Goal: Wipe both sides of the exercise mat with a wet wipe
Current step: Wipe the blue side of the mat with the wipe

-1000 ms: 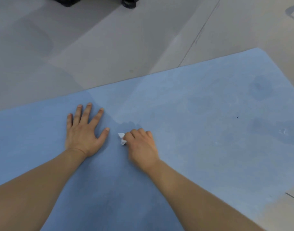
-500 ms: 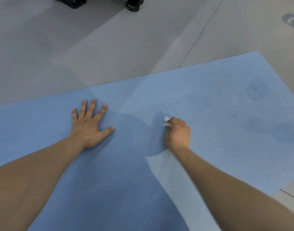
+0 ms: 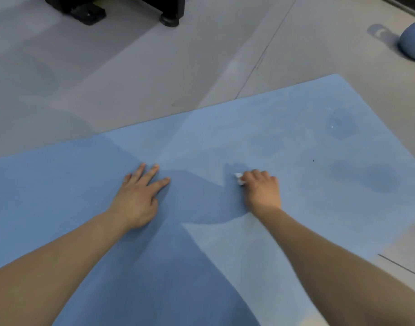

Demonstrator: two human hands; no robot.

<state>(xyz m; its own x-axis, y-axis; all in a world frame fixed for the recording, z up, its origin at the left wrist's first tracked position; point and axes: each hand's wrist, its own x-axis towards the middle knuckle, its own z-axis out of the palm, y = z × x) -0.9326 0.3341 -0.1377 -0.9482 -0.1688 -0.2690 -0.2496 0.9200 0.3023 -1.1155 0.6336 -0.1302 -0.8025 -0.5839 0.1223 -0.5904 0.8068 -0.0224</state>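
Right hand: the right hand (image 3: 261, 190), right of frame centre, has its fingers curled over a wad of white wet wipe (image 3: 239, 179), knuckles up, and presses it down on the mat.
Wet wipe: only a small crumpled corner shows, poking out at the left of the fist, touching the mat surface.
Left hand: the left hand (image 3: 137, 200), left of centre, lies palm down on the mat with fingers straight and spread, grasping nothing.
Mat: the blue exercise mat (image 3: 272, 137) lies flat on the floor, filling the lower two thirds of the frame; its far corner is at the upper right.
Marks: darker patches (image 3: 371, 177) show on the mat at the right.
Floor: grey floor (image 3: 131, 67) fills the upper frame.
Upper left: a black base (image 3: 121, 7) stands on the floor.
Upper right edge: a blue rounded object (image 3: 413, 41), partly cut off.
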